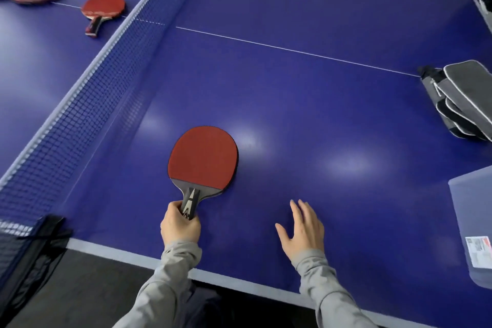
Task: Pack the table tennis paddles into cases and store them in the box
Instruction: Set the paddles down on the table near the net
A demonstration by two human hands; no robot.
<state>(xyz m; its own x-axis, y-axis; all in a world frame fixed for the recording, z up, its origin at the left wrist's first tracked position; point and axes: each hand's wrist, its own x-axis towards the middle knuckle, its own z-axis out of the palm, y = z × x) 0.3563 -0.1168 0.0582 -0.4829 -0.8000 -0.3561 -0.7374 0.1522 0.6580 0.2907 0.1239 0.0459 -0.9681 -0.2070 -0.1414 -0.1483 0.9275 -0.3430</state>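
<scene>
Left hand (pixel 180 226) grips handle of near paddle (pixel 203 158), fingers curled round it; blade flat, red rubber up, over near-centre of table (pixel 292 104). Right hand (pixel 302 229) hovers beside, fingers spread, holding nothing.

Advice: carry paddle right toward cases (pixel 460 100); free hand opens zip, blade enters first.

Cases grey fabric, white piping, stacked at right edge. Translucent plastic box (pixel 471 221) near right. Two more paddles (pixel 103 8) beyond mesh net (pixel 87 93), far left.

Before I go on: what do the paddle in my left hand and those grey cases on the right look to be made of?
Paddle: matte red rubber face, no glare; dark blade that looks like wood, uncertain; handle gripped by the left hand. Cases: soft grey and black fabric, probably nylon, with pale piping on the edges; they sag where they are stacked.
</scene>
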